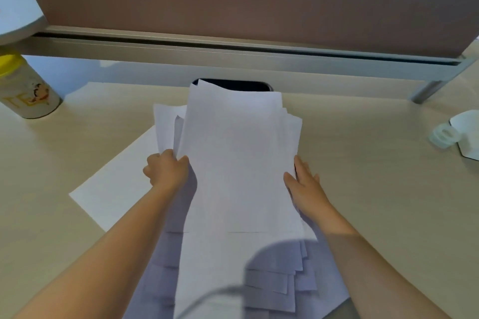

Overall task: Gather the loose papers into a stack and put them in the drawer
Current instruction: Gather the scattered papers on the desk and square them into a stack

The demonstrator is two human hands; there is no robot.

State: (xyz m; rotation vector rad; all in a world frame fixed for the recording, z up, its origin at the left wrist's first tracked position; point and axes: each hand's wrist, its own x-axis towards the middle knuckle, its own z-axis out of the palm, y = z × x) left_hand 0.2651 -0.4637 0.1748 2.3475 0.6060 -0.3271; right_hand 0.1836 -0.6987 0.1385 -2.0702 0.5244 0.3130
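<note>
A loose stack of white papers lies in the middle of the pale desk, its sheets fanned unevenly at the near and far ends. My left hand grips the stack's left edge, fingers curled round several sheets. My right hand lies with straight fingers against the stack's right edge. One single sheet lies flat and skewed on the desk to the left, partly under the stack. No drawer is in view.
A white canister with a yellow lid stands at the far left. A dark cable slot sits behind the papers, below the brown partition. A white object and a clear tape roll lie at the right edge.
</note>
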